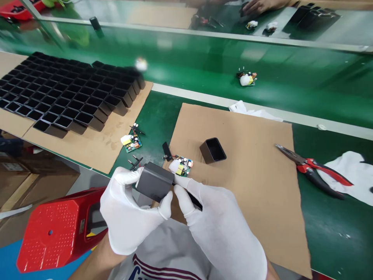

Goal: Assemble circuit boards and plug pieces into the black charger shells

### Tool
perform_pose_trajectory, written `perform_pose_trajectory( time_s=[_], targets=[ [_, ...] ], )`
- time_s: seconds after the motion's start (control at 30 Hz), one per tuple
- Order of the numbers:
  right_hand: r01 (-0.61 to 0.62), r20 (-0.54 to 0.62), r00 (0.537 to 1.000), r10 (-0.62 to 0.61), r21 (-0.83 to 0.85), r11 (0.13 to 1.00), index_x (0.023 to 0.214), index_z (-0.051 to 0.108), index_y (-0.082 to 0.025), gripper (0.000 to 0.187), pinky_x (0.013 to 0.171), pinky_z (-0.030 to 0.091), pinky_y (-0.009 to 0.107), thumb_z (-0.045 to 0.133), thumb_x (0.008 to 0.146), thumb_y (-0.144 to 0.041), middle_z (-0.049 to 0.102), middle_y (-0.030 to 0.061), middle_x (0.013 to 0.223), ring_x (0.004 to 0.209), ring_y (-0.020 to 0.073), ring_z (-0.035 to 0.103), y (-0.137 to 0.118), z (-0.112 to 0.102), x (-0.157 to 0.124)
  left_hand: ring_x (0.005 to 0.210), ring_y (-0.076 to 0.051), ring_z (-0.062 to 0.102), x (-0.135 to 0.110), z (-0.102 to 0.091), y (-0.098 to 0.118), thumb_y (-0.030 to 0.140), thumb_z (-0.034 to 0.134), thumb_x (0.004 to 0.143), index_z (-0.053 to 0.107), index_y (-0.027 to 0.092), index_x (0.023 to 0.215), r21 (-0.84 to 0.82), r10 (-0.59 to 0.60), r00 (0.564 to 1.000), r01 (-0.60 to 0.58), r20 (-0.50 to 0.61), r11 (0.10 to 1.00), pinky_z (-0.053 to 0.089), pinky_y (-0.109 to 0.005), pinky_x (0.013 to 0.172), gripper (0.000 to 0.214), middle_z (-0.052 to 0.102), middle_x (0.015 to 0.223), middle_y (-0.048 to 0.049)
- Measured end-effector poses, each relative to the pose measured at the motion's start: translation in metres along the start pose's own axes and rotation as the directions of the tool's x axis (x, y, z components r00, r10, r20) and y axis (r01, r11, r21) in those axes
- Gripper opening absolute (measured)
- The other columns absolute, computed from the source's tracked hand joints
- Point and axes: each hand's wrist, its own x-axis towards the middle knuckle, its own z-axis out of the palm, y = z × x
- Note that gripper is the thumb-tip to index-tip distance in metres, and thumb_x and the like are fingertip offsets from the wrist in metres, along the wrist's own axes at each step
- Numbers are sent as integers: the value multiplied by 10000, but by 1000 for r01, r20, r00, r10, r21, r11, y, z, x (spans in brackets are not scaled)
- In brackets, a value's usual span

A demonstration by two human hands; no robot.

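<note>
Both my hands wear white gloves. My left hand is closed around a black plastic adapter casing, holding it tilted above the near edge of the bench. Pinched in my right hand is a slim black piece; its inner end meets the casing's right side, and its kind is hidden by my fingers. Just beyond the casing lies a small circuit board with a black end piece. Another circuit board rests on the green bench to the left. An open black casing sits on the cardboard sheet.
Many open casings stand in rows at left. Red-handled pliers and a white cloth lie at right. A circuit board sits on the green belt. A red stool stands below left. Another person's hand shows beyond.
</note>
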Motion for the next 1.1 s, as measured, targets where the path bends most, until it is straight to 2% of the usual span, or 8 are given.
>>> perform_pose_trajectory(
  time_s=[0.13, 0.33, 0.6, 0.73, 0.87, 0.97, 1.03, 1.1],
  targets=[
    [-12, -1, 1000, 12, 10, 1000, 1037, 874, -292, 342, 553, 460, 271, 535, 1038, -247, 826, -42, 755, 526, 131, 634, 0, 0, 2, 733, -189, 692, 1, -1, 2, 459, 916, 637, 587, 274, 991, 51, 18, 1000, -18, -1, 999, 520, -313, 677, 518, 658, 859, 50],
    [-55, 40, 998, 54, 16, 998, 1107, 881, -317, 361, 551, 459, 279, 526, 1048, -290, 785, -48, 686, 519, 147, 607, 1, 2, 3, 725, -206, 685, 3, -2, 7, 466, 896, 646, 563, 297, 977, 108, -2, 1000, 1, 14, 994, 509, -336, 664, 499, 635, 840, 44],
    [-71, 75, 995, 66, 64, 995, 1088, 877, -304, 369, 613, 492, 278, 510, 1051, -304, 804, -39, 742, 608, 155, 680, 2, 0, 2, 726, -208, 692, 4, -1, 3, 441, 900, 625, 557, 279, 973, 120, 78, 997, -76, -11, 990, 513, -334, 659, 515, 641, 838, 44],
    [-76, 104, 992, 70, 54, 996, 856, 833, -280, 407, 591, 479, 282, 488, 1063, -341, 762, -36, 666, 607, 164, 692, 5, 2, 5, 722, -212, 688, 1, 2, 0, 446, 872, 644, 571, 268, 979, 125, 93, 995, -89, -28, 988, 520, -337, 648, 484, 641, 837, 32],
    [-87, 124, 989, 80, 50, 995, 991, 860, -328, 376, 654, 551, 298, 493, 1071, -337, 848, -52, 827, 717, 187, 777, 6, 0, 3, 686, -192, 699, -2, 5, -4, 468, 873, 631, 590, 245, 959, 132, 117, 992, -109, -55, 985, 527, -310, 610, 487, 656, 818, 40],
    [-63, 80, 995, 61, 18, 998, 1147, 856, -373, 374, 655, 590, 294, 495, 1077, -310, 880, -73, 955, 784, 187, 826, 6, -10, -4, 673, -190, 712, 3, 5, -2, 416, 878, 615, 604, 231, 955, 37, 16, 999, -15, -28, 999, 551, -303, 604, 474, 694, 831, 32],
    [-45, 10, 999, 45, -8, 999, 1214, 838, -404, 365, 652, 614, 268, 521, 1071, -292, 880, -96, 1044, 829, 173, 848, 9, -19, -12, 659, -178, 703, 10, 3, 3, 374, 881, 629, 616, 227, 932, -128, -84, 996, 87, 29, 988, 557, -287, 601, 429, 706, 804, 36],
    [-17, -45, 999, 16, -21, 1000, 1224, 828, -434, 344, 660, 634, 232, 556, 1066, -293, 872, -122, 1091, 850, 155, 856, 14, -27, -20, 661, -163, 687, 16, 1, 9, 336, 894, 655, 627, 222, 904, -319, -174, 976, 207, 128, 925, 552, -266, 608, 382, 705, 770, 42]
  ],
)
